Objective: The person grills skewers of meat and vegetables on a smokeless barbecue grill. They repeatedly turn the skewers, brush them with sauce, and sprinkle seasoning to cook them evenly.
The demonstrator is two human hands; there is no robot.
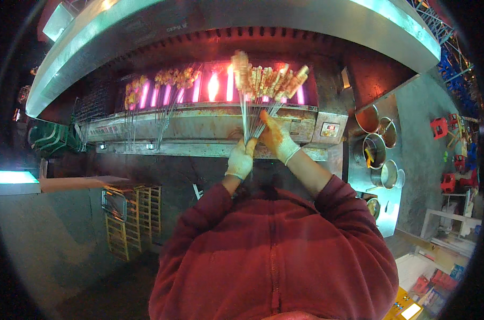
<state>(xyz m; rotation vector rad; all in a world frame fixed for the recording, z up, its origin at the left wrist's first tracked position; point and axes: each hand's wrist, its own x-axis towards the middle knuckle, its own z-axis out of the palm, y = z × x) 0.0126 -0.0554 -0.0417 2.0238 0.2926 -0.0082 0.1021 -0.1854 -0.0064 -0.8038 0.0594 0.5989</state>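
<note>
In white gloves, both my hands are at the metal sticks of a fanned bunch of meat skewers (266, 81). My left hand (240, 161) is closed round the lower stick ends. Higher up and to the right, my right hand (278, 140) grips the sticks; its glove has orange-brown stains, and some of its fingers are hidden. The food ends lie over the right part of a grill (199, 120) with glowing pink-lit bars, and the leftmost ones are blurred. Two more groups of skewers, one in the middle left (176, 78) and one farther left (136, 93), rest across the grill.
A curved metal hood (172, 33) overhangs the grill's far side. A metal box (330, 128) adjoins its right end. Several pots (374, 151) stand on a side counter at right. Red stools (440, 128) are beyond it. A slatted rack (125, 226) stands at lower left.
</note>
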